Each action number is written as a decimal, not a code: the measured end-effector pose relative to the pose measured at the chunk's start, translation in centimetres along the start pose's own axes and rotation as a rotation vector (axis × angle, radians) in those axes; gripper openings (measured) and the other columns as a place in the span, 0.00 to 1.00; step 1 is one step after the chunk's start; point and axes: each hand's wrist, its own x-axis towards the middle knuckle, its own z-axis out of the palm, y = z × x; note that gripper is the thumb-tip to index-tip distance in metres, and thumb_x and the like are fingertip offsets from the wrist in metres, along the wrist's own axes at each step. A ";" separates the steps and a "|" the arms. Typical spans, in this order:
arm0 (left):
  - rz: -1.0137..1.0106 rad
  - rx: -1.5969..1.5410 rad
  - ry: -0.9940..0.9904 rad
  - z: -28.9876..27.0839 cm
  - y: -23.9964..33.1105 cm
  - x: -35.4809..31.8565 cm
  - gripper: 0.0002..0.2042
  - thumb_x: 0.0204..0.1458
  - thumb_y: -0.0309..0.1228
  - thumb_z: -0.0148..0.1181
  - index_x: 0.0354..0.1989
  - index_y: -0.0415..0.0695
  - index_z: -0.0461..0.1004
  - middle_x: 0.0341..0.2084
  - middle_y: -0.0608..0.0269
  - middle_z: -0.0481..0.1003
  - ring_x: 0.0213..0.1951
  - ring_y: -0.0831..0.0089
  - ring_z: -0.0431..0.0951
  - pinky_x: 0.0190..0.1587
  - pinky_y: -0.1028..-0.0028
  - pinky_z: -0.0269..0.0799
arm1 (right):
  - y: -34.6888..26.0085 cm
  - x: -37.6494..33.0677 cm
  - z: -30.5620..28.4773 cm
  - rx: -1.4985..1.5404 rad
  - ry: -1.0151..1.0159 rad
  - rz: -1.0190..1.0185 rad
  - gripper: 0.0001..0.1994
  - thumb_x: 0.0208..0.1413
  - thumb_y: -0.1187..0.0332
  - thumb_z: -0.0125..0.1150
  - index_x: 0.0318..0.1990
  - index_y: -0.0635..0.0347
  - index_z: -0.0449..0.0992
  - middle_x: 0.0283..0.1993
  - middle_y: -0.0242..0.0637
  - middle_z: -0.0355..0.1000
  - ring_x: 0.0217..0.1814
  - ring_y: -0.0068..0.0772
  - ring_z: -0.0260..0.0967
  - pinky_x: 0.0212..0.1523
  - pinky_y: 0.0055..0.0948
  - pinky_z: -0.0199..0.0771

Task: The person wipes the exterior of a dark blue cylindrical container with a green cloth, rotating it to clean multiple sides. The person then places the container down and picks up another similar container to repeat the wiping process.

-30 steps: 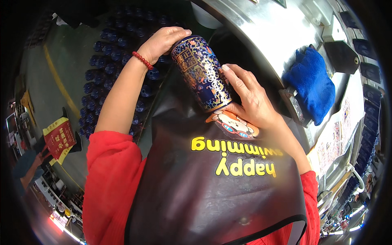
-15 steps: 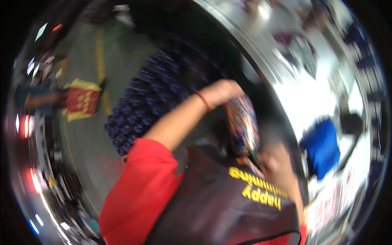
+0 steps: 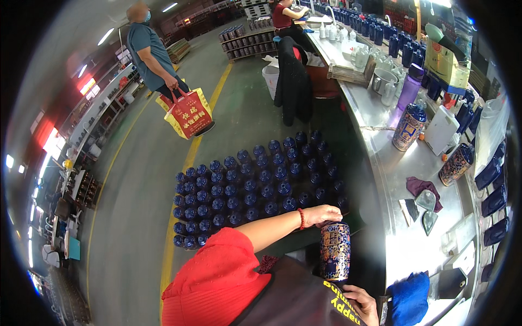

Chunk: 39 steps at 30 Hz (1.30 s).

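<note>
Fingers of the left hand [image 3: 322, 213] clamp the top of an upright patterned jar [image 3: 335, 251]; the right hand [image 3: 363, 303] cups its base beside the tabletop [image 3: 413, 163]. Blue bottles [image 3: 255, 190] crowd the floor beyond.

Ahead of the hands, rows of dark blue bottles [image 3: 261, 185] stand on the floor. To their right, a steel counter [image 3: 391, 163] holds a patterned jar [image 3: 408, 127], a purple cloth [image 3: 423, 187] and a blue cloth [image 3: 409, 299]. Far ahead-left, a person [image 3: 152, 54] carries a red bag [image 3: 188, 117].
</note>
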 end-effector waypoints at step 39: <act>0.922 0.873 0.532 1.1 16.1 -8.1 0.12 0.53 0.35 0.67 0.37 0.43 0.73 0.29 0.53 0.76 0.31 0.54 0.78 0.33 0.64 0.73 | 1.9 13.3 1.5 0.859 0.381 0.448 0.31 0.53 0.81 0.49 0.68 0.70 0.61 0.57 0.51 0.72 0.45 0.42 0.76 0.43 0.38 0.83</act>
